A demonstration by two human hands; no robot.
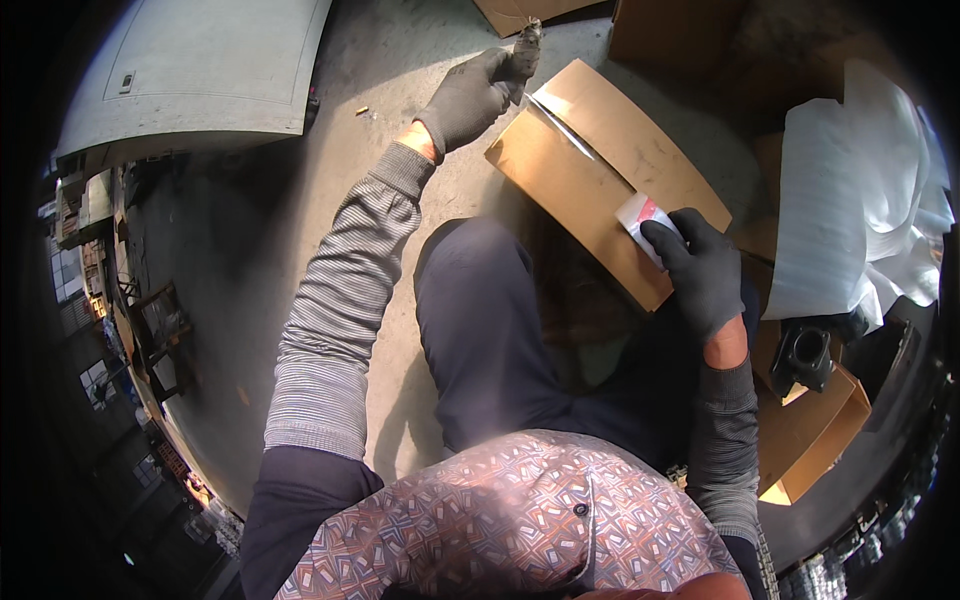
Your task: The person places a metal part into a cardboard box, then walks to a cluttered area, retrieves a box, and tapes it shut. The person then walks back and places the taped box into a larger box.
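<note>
A brown cardboard box (610, 150) lies in front of my knees, its two top flaps meeting at a long seam. In a black glove, my right hand (700, 265) grips what looks like a tape roll (645, 225), white with a red patch, against the box top near the seam's near end. A shiny clear strip (565, 128) runs along the far part of the seam. My left hand (470, 100), also gloved, is at the box's far left corner, close to the strip's end. Its fingers are closed, with a worn grey tip pointing up; what they hold is unclear.
White foam wrapping (850, 200) is heaped on the right. Below it are a black plastic part (805, 350) and an open cardboard box (820, 430). More cardboard (675, 35) stands at the far side. A pale metal cabinet (200, 70) is at the upper left, above the concrete floor (385, 60).
</note>
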